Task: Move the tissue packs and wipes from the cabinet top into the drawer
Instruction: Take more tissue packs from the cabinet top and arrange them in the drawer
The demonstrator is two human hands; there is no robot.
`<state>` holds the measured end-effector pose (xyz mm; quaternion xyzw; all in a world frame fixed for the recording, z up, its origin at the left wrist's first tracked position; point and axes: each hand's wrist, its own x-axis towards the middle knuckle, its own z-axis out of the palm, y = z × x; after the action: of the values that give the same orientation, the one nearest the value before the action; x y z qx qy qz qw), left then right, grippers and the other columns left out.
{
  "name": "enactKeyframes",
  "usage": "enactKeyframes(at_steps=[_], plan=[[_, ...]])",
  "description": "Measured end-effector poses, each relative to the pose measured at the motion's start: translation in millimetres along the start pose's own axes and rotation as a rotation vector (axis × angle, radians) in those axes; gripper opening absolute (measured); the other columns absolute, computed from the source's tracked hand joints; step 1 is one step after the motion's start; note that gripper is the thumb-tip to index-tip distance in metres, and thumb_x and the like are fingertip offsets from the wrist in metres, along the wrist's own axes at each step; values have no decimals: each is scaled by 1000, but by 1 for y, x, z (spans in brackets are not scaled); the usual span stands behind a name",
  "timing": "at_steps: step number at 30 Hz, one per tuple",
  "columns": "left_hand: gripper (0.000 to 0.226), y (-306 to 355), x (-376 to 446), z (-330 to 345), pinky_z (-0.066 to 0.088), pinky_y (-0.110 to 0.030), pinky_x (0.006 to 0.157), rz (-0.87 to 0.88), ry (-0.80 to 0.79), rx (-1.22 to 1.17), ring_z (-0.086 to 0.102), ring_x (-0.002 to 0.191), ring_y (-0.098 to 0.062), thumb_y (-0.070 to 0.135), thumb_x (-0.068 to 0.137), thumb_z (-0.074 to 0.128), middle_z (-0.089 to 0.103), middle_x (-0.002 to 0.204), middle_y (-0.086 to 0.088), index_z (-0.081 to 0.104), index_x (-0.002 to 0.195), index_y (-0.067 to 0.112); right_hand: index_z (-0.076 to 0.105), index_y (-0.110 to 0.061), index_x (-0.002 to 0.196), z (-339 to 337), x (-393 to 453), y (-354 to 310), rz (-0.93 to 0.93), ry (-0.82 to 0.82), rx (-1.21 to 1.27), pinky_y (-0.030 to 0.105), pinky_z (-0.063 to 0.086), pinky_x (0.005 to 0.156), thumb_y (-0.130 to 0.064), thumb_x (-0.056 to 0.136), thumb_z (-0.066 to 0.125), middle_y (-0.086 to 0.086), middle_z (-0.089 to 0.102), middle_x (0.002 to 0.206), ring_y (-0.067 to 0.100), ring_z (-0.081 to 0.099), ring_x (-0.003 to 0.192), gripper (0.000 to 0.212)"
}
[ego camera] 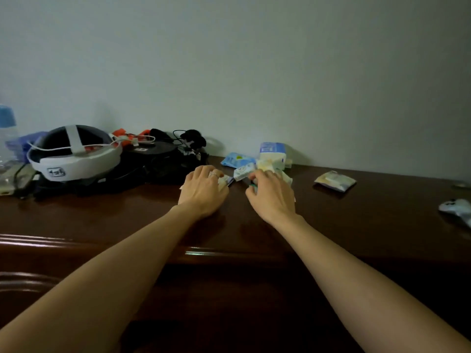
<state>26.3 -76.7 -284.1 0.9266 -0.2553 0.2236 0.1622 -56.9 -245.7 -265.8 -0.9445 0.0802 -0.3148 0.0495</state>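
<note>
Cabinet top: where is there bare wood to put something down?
The cabinet top is bare along its front edge, near both forearms, and between the right hand and the lone tissue pack. It is crowded at the back left around the headset and in the pile of packs.

My tissue packs lie heaped near the wall on the cabinet top; one pale pack lies flat, apart to the right.
</note>
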Motion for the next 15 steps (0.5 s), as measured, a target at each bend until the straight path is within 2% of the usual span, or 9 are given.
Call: enactKeyframes(at_steps=[2,4,6,7,8,11,13,15], plan=[[55,-4,9,17,35,-45,107,3,-48,27,44,129,-27,53,95,42,52,140,-6,54,137,20,50,-30,138,12,42,4,21,-54,-58,44,47,93,-42,95,53,9,54,138,30,49,125,45],[57,-8,14,29,38,-47,103,-14,-112,46,46,124,-29,56,97,35,52,137,-8,51,137,18,34,-40,150,27,82,6,74,-202,-96,51,38,107,-54,94,54,14,28,160,37,32,142,61],[56,-11,18,35,38,-47,103,-17,-134,73,45,124,-30,52,98,32,51,136,-9,48,139,17,24,-48,154,46,110,9,144,-404,-86,57,27,115,-71,85,56,11,1,168,39,12,150,79],[55,-11,18,36,37,-46,103,-14,-135,76,45,124,-30,50,99,32,51,135,-9,47,140,16,25,-48,154,57,117,10,176,-487,-80,58,26,115,-79,80,55,10,2,167,39,11,150,86],[54,-11,17,36,37,-46,103,-9,-131,72,45,124,-30,48,99,32,51,135,-9,47,140,16,31,-47,153,68,121,10,197,-539,-92,58,28,114,-85,76,52,12,11,165,40,17,148,88],[53,-9,18,33,35,-47,106,-3,-140,57,44,126,-30,45,100,34,49,137,-10,45,142,15,49,-40,139,88,119,9,230,-498,-141,54,36,103,-89,75,46,13,38,149,38,34,134,81],[53,-11,18,32,35,-47,107,-15,-155,43,43,127,-30,43,98,36,48,138,-10,44,143,15,53,-37,131,87,113,9,218,-407,-97,50,41,98,-80,78,58,12,44,139,37,40,128,68],[54,-11,16,29,36,-48,106,-24,-161,27,43,127,-30,42,96,38,49,137,-9,46,142,16,56,-36,125,76,103,10,192,-260,34,42,45,89,-58,83,71,9,47,131,34,46,121,50]])
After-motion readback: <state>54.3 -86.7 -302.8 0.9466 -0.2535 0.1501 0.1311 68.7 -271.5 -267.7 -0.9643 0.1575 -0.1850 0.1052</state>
